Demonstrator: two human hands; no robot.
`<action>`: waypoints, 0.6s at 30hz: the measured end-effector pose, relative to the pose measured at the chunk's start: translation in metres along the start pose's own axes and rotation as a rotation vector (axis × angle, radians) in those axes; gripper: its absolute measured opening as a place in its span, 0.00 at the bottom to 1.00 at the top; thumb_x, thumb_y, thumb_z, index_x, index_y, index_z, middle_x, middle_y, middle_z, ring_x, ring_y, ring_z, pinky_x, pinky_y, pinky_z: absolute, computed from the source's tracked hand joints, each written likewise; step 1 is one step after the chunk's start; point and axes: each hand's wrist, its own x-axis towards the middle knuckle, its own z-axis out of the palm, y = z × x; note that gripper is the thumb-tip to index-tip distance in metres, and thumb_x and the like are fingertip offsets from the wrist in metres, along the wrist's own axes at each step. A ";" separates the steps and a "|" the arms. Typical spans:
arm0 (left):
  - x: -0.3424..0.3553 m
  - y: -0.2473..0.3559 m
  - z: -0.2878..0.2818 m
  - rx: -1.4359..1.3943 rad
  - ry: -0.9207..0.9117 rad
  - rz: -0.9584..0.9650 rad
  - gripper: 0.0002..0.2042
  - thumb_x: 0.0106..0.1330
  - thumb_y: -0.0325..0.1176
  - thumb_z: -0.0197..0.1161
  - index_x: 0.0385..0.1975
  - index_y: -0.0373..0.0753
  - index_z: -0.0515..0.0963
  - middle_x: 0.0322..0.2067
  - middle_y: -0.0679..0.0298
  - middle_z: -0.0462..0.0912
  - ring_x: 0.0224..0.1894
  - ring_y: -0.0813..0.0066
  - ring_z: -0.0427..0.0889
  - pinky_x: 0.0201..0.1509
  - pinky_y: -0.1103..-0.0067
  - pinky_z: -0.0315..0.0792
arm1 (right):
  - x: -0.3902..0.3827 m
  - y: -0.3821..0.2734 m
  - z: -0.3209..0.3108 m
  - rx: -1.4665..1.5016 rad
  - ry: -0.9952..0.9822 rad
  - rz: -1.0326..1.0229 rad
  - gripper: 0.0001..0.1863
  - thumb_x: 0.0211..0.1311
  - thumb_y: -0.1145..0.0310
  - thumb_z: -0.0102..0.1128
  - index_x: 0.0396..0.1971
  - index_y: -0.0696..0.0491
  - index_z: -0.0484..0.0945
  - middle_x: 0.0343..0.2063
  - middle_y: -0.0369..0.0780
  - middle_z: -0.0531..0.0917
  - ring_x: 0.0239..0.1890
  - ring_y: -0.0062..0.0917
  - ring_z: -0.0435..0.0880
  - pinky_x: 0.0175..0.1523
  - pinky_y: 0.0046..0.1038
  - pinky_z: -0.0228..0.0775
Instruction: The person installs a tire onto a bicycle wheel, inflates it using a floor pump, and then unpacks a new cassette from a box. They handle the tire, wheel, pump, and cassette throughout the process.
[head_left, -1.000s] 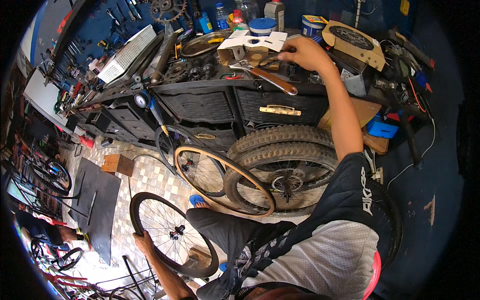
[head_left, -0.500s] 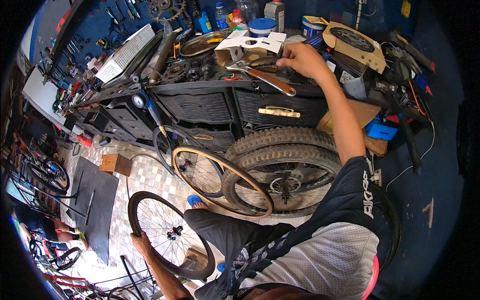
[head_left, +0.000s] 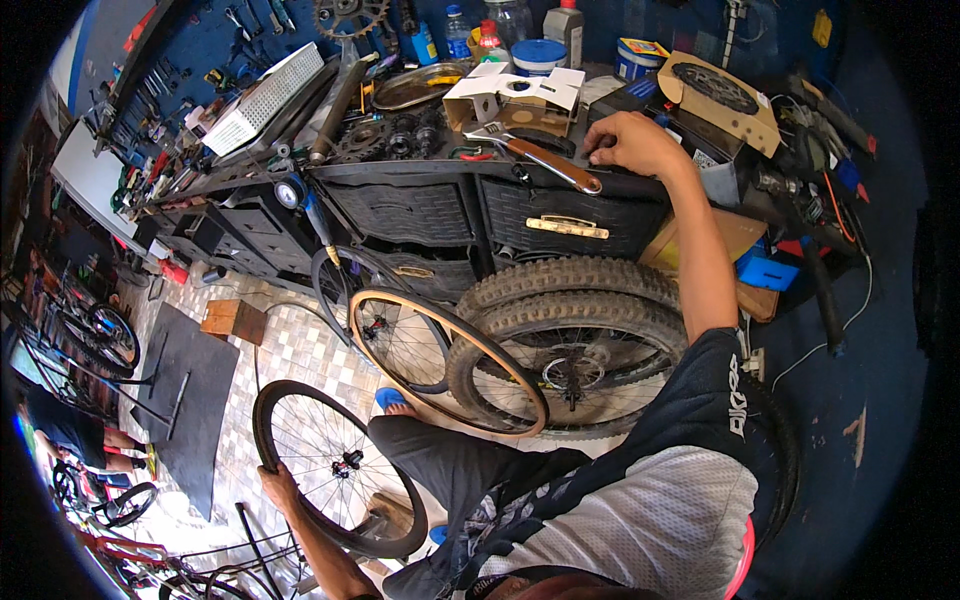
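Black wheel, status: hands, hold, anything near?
Left grip on black wheel, at its left edge. Right grip beside brown-handled wrench, hold unclear. Wooden block visible through wheel's spokes, contact unclear.

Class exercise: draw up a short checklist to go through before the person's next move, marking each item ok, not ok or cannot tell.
1. Left hand has hold of the wheel: ok, it grips the black outer edge.
2. Right hand empty: cannot tell; the fingers are curled and nothing shows clearly in them.
3. Adjustable wrench wholly on the workbench: not ok; its handle end appears to stick out past the front edge.
4. Gripped wheel apart from the tan-rimmed wheel: ok, tiled floor shows between them.
5. Gripped wheel resting on the floor: cannot tell from this view.
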 end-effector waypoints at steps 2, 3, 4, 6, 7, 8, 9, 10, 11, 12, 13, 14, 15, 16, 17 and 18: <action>0.001 -0.001 0.001 0.015 -0.002 -0.003 0.17 0.67 0.39 0.64 0.43 0.27 0.74 0.35 0.34 0.83 0.41 0.30 0.83 0.46 0.49 0.74 | 0.003 -0.007 0.002 -0.022 0.097 -0.099 0.16 0.60 0.59 0.74 0.43 0.53 0.90 0.38 0.46 0.91 0.43 0.41 0.90 0.50 0.41 0.78; 0.001 -0.002 0.002 0.021 -0.013 -0.015 0.17 0.67 0.39 0.63 0.43 0.27 0.74 0.35 0.34 0.83 0.42 0.30 0.83 0.46 0.49 0.74 | 0.008 -0.013 0.005 0.010 0.144 -0.080 0.16 0.61 0.57 0.74 0.43 0.53 0.90 0.38 0.47 0.91 0.43 0.41 0.90 0.50 0.41 0.78; 0.001 -0.001 0.001 0.026 -0.025 -0.027 0.17 0.67 0.39 0.63 0.43 0.27 0.74 0.35 0.34 0.83 0.42 0.30 0.83 0.46 0.49 0.74 | 0.011 -0.019 0.006 0.041 0.188 -0.060 0.17 0.62 0.55 0.73 0.42 0.53 0.90 0.38 0.47 0.91 0.43 0.41 0.89 0.49 0.41 0.78; -0.001 0.002 0.001 0.020 -0.012 -0.013 0.17 0.68 0.39 0.63 0.42 0.28 0.74 0.35 0.34 0.83 0.42 0.30 0.83 0.46 0.49 0.74 | 0.013 -0.030 0.010 -0.008 0.095 -0.084 0.24 0.60 0.49 0.73 0.47 0.53 0.86 0.38 0.47 0.90 0.43 0.41 0.89 0.48 0.40 0.77; -0.002 0.003 0.001 0.017 -0.005 -0.007 0.17 0.68 0.39 0.63 0.42 0.28 0.74 0.35 0.34 0.83 0.41 0.30 0.83 0.46 0.49 0.73 | 0.013 -0.038 0.013 -0.052 0.050 -0.089 0.26 0.59 0.49 0.74 0.49 0.53 0.85 0.38 0.47 0.90 0.43 0.41 0.89 0.48 0.39 0.77; -0.005 0.007 0.000 -0.008 -0.027 -0.036 0.17 0.68 0.39 0.63 0.42 0.28 0.73 0.35 0.34 0.83 0.42 0.30 0.83 0.46 0.49 0.74 | 0.013 -0.048 0.014 -0.100 0.001 -0.099 0.28 0.57 0.48 0.75 0.51 0.52 0.84 0.39 0.46 0.90 0.44 0.40 0.89 0.48 0.38 0.77; -0.005 0.016 0.001 -0.037 -0.053 -0.061 0.17 0.68 0.39 0.63 0.42 0.28 0.73 0.35 0.34 0.83 0.42 0.30 0.83 0.46 0.49 0.74 | 0.015 -0.050 0.012 -0.106 -0.058 -0.095 0.25 0.61 0.58 0.73 0.57 0.48 0.80 0.40 0.40 0.87 0.43 0.35 0.87 0.49 0.39 0.77; -0.006 0.012 -0.003 -0.055 -0.068 -0.090 0.17 0.67 0.39 0.63 0.43 0.28 0.73 0.35 0.34 0.83 0.42 0.31 0.83 0.46 0.49 0.74 | 0.016 -0.055 0.011 -0.111 -0.055 -0.047 0.24 0.61 0.59 0.73 0.57 0.47 0.80 0.40 0.40 0.87 0.44 0.35 0.87 0.50 0.39 0.77; -0.005 0.009 -0.003 -0.015 -0.034 -0.024 0.18 0.68 0.39 0.63 0.44 0.27 0.73 0.36 0.33 0.83 0.43 0.31 0.83 0.47 0.50 0.74 | 0.016 -0.061 0.008 -0.116 -0.052 0.001 0.23 0.61 0.61 0.72 0.56 0.46 0.80 0.40 0.40 0.87 0.45 0.35 0.87 0.51 0.39 0.77; -0.005 0.005 -0.005 -0.006 -0.047 -0.050 0.18 0.68 0.39 0.64 0.44 0.27 0.73 0.37 0.33 0.83 0.44 0.31 0.83 0.47 0.50 0.74 | 0.017 -0.065 0.008 -0.122 -0.049 0.049 0.22 0.61 0.62 0.71 0.56 0.45 0.80 0.41 0.40 0.87 0.46 0.35 0.86 0.52 0.40 0.77; -0.003 0.006 -0.002 -0.010 -0.064 -0.070 0.18 0.68 0.39 0.64 0.44 0.27 0.73 0.37 0.33 0.83 0.44 0.31 0.83 0.48 0.50 0.74 | 0.021 -0.063 0.013 -0.323 0.081 -0.007 0.19 0.60 0.67 0.69 0.52 0.44 0.83 0.42 0.40 0.88 0.47 0.36 0.87 0.54 0.41 0.77; -0.002 0.006 0.001 -0.013 -0.082 -0.091 0.19 0.67 0.39 0.64 0.44 0.27 0.73 0.37 0.32 0.83 0.45 0.31 0.83 0.48 0.50 0.74 | 0.023 -0.062 0.018 -0.344 0.123 -0.033 0.18 0.60 0.67 0.69 0.51 0.45 0.83 0.42 0.40 0.87 0.48 0.36 0.87 0.54 0.41 0.77; -0.002 0.007 0.003 -0.025 -0.075 -0.085 0.19 0.67 0.38 0.64 0.46 0.27 0.73 0.39 0.32 0.83 0.46 0.30 0.83 0.49 0.50 0.74 | 0.025 -0.061 0.022 -0.365 0.164 -0.061 0.16 0.59 0.68 0.69 0.49 0.46 0.84 0.43 0.40 0.87 0.49 0.36 0.86 0.54 0.41 0.77; -0.001 0.001 0.003 -0.025 -0.078 -0.094 0.19 0.67 0.38 0.64 0.47 0.27 0.73 0.40 0.33 0.84 0.46 0.30 0.82 0.50 0.51 0.74 | 0.029 -0.067 0.027 -0.377 0.203 -0.100 0.15 0.59 0.69 0.69 0.47 0.46 0.85 0.43 0.40 0.87 0.49 0.36 0.86 0.54 0.42 0.77; 0.001 -0.006 0.003 -0.020 -0.081 -0.106 0.20 0.67 0.38 0.65 0.48 0.27 0.73 0.41 0.33 0.84 0.47 0.30 0.82 0.50 0.51 0.75 | 0.034 -0.070 0.030 -0.295 0.149 -0.168 0.12 0.59 0.70 0.70 0.43 0.48 0.87 0.43 0.43 0.85 0.49 0.38 0.85 0.55 0.41 0.76; 0.002 -0.014 0.004 -0.015 -0.082 -0.120 0.20 0.67 0.38 0.65 0.49 0.26 0.73 0.41 0.33 0.84 0.47 0.30 0.82 0.51 0.51 0.75 | 0.044 -0.067 0.032 -0.286 0.105 -0.260 0.11 0.59 0.70 0.71 0.43 0.49 0.87 0.43 0.43 0.85 0.48 0.39 0.85 0.55 0.41 0.76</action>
